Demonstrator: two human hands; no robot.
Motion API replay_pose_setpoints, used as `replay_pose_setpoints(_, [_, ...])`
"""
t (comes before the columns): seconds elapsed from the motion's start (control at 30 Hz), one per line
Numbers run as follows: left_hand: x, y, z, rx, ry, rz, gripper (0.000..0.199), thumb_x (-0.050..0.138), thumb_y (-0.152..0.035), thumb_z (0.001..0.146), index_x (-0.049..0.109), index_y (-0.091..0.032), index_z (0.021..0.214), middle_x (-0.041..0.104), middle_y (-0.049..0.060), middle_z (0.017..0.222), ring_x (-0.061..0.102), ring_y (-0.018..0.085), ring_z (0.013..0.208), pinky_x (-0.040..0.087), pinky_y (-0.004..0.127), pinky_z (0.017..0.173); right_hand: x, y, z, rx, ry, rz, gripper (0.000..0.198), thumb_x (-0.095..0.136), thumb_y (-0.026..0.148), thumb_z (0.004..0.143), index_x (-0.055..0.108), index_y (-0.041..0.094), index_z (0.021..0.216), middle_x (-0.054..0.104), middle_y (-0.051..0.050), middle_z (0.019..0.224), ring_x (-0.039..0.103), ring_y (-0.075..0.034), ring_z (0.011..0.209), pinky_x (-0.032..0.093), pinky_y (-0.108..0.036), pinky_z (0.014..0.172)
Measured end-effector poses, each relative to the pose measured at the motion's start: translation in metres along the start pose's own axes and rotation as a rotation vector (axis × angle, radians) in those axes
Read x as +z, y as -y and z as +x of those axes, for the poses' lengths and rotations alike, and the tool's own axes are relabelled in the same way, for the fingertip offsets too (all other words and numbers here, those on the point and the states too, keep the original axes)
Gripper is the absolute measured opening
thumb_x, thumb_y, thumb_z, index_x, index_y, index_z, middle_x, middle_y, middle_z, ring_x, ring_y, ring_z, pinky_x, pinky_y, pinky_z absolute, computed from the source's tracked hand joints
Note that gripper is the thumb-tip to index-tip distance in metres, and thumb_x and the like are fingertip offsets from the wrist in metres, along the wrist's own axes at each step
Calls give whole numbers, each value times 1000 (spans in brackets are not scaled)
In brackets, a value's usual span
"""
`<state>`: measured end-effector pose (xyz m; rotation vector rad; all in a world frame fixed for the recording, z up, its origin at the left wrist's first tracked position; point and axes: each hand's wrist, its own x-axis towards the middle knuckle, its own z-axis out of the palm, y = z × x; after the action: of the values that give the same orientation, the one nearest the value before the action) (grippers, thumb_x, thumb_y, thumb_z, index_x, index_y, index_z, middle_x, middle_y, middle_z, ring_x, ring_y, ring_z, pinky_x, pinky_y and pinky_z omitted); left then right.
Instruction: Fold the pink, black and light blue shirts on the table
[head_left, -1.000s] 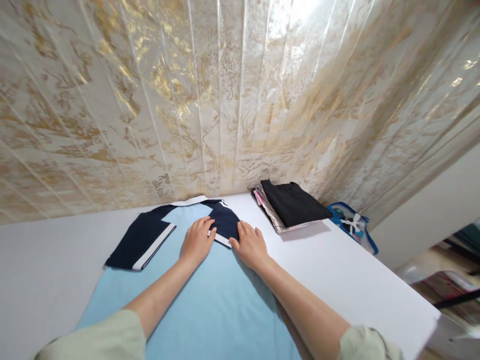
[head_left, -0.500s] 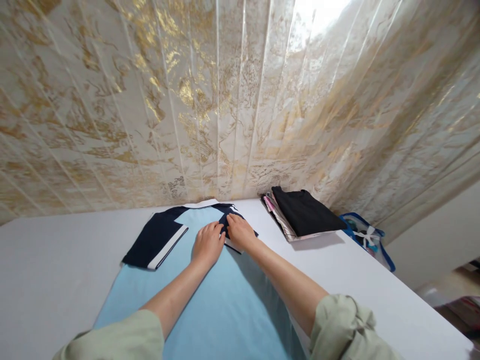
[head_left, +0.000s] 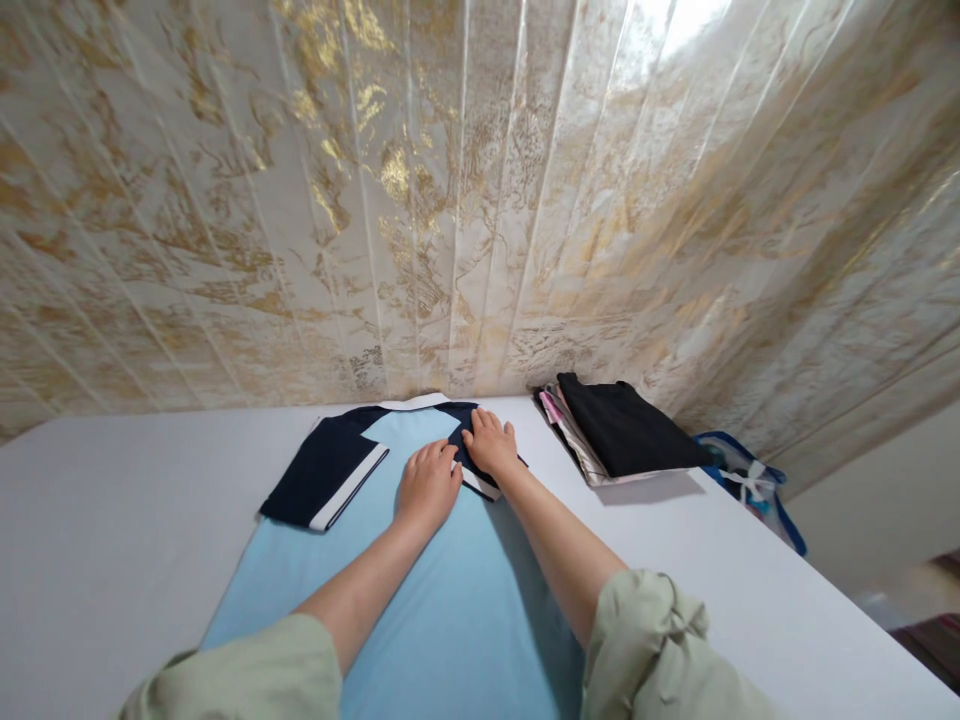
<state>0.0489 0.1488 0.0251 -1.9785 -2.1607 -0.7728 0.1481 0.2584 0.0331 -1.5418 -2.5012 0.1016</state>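
Note:
A light blue shirt [head_left: 450, 600] with navy shoulders and white-edged sleeves lies spread on the white table. Its left navy sleeve [head_left: 321, 478] is folded inward over the body, and the right one is folded in as well, partly hidden under my hands. My left hand [head_left: 429, 484] rests flat on the blue cloth beside the right sleeve, its fingertips at the navy edge. On the navy right shoulder lies my right hand [head_left: 491, 444], palm down with fingers stretched out. Neither hand grips the cloth.
A stack of folded clothes with a black garment [head_left: 626, 425] on top sits at the table's back right. Beyond the right edge is a clear bag with blue trim [head_left: 757, 485]. A gold-patterned curtain [head_left: 420, 200] hangs behind the white table [head_left: 135, 540].
My right hand has shifted slightly, with its fingers now flatter and more spread on the navy shoulder. My left hand stays beside the sleeve. The whole view has swung a little left.

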Motion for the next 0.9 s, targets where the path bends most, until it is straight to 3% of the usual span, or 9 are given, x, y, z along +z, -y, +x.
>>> replay_pose_setpoints(0.3, [5,1,-1,8,-19,15,33,48,-25,91,61,-21,121,61,9,130,53,24,122,37,41,106,0,-1,22,60,13,12,57,28,43,99,32,16,149,28,-12,157,28,-25,141,23,-50,110])
replay_pose_setpoints(0.47, [4,2,1,5,-9,4,34,48,-25,90,61,-21,122,61,10,131,52,24,123,37,41,106,-1,0,7,10,-156,-6,57,33,31,98,27,11,150,23,-15,158,23,-22,144,19,-43,113])
replay_pose_setpoints(0.63, [8,-2,0,6,15,43,38,47,-27,91,56,-22,128,57,9,137,50,25,127,35,42,108,4,-2,-7,-26,-1,0,56,31,39,99,31,14,150,26,-12,157,24,-23,143,22,-45,112])
replay_pose_setpoints(0.73, [7,-1,1,-27,9,74,47,47,-31,91,49,-17,135,51,14,143,46,27,131,32,43,111,5,-3,-8,-1,-34,-2,57,30,40,99,31,14,149,27,-11,157,25,-23,143,21,-45,112])
replay_pose_setpoints(0.8, [1,9,9,-53,-25,118,49,45,-35,92,48,-13,136,49,17,144,42,29,134,26,46,113,5,-2,-8,-8,-52,0,57,31,40,99,32,14,149,28,-11,157,26,-23,142,22,-45,112])
replay_pose_setpoints(0.9, [-18,45,32,-134,-16,231,43,35,-32,95,57,-14,127,59,17,131,46,30,129,21,50,113,4,-2,-9,-15,-58,-2,57,31,41,99,33,14,148,28,-12,156,26,-24,142,22,-45,112])
